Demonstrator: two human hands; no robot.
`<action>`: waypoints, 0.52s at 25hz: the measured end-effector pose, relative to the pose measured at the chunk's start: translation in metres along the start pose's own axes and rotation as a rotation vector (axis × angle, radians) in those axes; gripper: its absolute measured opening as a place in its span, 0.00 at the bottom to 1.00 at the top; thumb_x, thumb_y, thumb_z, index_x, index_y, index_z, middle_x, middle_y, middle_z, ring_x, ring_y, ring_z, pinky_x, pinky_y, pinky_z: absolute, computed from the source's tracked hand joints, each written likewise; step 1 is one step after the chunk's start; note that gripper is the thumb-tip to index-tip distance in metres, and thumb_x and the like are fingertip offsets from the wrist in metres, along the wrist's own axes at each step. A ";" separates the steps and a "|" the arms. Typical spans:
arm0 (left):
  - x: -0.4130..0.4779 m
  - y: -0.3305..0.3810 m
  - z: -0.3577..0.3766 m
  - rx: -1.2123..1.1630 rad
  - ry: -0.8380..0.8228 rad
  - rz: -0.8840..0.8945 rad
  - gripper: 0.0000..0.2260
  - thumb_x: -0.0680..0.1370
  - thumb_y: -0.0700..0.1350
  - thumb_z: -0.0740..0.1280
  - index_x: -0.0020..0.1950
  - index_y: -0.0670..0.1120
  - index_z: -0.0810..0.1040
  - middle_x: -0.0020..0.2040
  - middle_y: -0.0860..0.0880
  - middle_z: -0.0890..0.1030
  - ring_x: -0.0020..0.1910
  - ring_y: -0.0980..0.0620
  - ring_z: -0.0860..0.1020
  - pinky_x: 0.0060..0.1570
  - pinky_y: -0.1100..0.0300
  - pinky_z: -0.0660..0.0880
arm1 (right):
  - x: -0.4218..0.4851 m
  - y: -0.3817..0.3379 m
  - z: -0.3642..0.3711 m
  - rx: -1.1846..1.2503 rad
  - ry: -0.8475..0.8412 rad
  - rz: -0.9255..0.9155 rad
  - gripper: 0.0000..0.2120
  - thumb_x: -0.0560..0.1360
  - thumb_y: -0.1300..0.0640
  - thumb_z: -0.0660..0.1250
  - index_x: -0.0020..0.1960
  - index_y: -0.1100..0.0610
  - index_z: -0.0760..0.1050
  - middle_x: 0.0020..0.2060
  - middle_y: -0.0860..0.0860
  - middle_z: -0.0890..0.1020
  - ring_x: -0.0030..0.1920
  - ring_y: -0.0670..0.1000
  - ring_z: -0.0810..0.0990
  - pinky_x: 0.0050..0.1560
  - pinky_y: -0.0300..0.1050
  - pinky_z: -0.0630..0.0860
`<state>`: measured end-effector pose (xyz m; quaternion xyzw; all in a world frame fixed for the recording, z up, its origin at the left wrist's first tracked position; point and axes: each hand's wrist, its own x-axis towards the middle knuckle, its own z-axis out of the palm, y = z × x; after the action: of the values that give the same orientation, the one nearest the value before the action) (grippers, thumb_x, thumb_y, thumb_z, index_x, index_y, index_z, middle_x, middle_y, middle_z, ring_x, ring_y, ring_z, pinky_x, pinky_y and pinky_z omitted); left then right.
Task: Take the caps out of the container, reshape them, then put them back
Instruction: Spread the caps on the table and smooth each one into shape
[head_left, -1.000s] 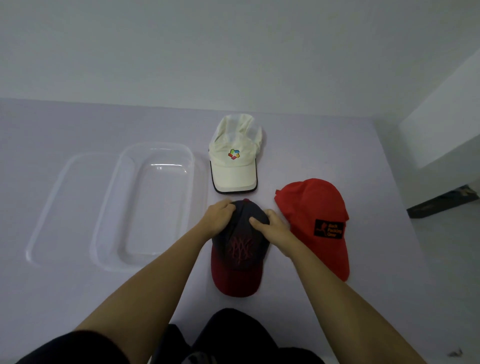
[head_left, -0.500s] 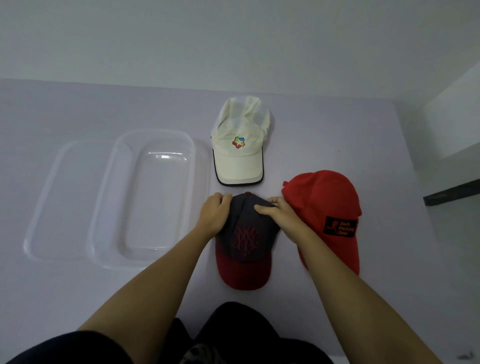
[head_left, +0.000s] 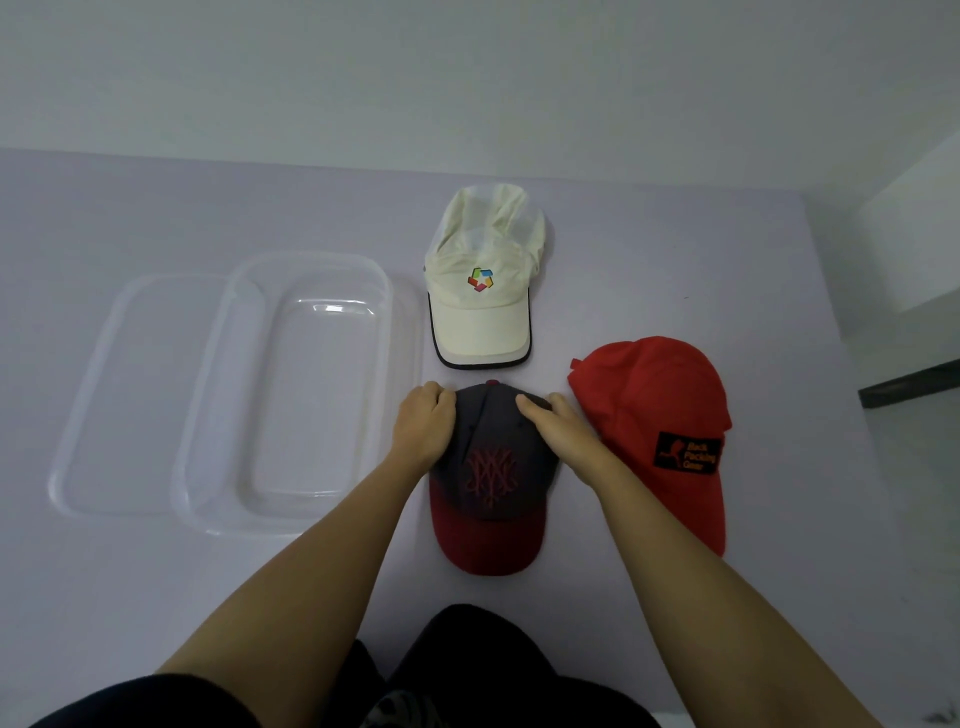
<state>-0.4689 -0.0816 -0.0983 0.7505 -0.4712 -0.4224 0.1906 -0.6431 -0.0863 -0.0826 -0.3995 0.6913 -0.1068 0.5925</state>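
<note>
Left hand (head_left: 423, 428) and right hand (head_left: 558, 434) still hold the dark cap (head_left: 491, 499), each grip curled round its crown. The cap hasn't moved.

The dark grey cap (head_left: 493, 441) under the left hand (head_left: 423, 428) and right hand (head_left: 563, 434) has a maroon brim and red monogram, the cream cap (head_left: 480, 312) beyond them a multicoloured logo, the red cap (head_left: 649, 405) beside the right hand a black patch.
</note>
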 end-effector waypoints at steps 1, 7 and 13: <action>0.000 0.000 0.001 0.021 0.004 -0.001 0.15 0.79 0.44 0.54 0.32 0.45 0.62 0.34 0.49 0.67 0.37 0.50 0.66 0.37 0.56 0.62 | 0.001 0.001 -0.001 0.006 -0.010 0.017 0.25 0.75 0.41 0.62 0.64 0.56 0.67 0.59 0.52 0.75 0.53 0.51 0.74 0.47 0.44 0.71; 0.005 0.002 0.001 0.051 -0.024 0.053 0.12 0.79 0.42 0.53 0.44 0.37 0.72 0.38 0.44 0.73 0.37 0.49 0.70 0.34 0.59 0.65 | 0.012 0.002 0.000 -0.120 0.055 -0.121 0.15 0.74 0.44 0.63 0.48 0.56 0.75 0.46 0.52 0.80 0.45 0.51 0.79 0.44 0.49 0.74; 0.004 0.004 0.003 -0.040 0.004 0.050 0.13 0.80 0.45 0.51 0.45 0.39 0.70 0.37 0.46 0.73 0.36 0.51 0.70 0.39 0.55 0.68 | 0.015 0.000 0.007 0.236 -0.037 -0.011 0.13 0.76 0.49 0.63 0.55 0.56 0.71 0.52 0.52 0.79 0.51 0.50 0.78 0.53 0.47 0.76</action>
<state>-0.4734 -0.0864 -0.0989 0.7354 -0.4810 -0.4252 0.2169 -0.6369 -0.0940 -0.0952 -0.3326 0.6605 -0.1835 0.6477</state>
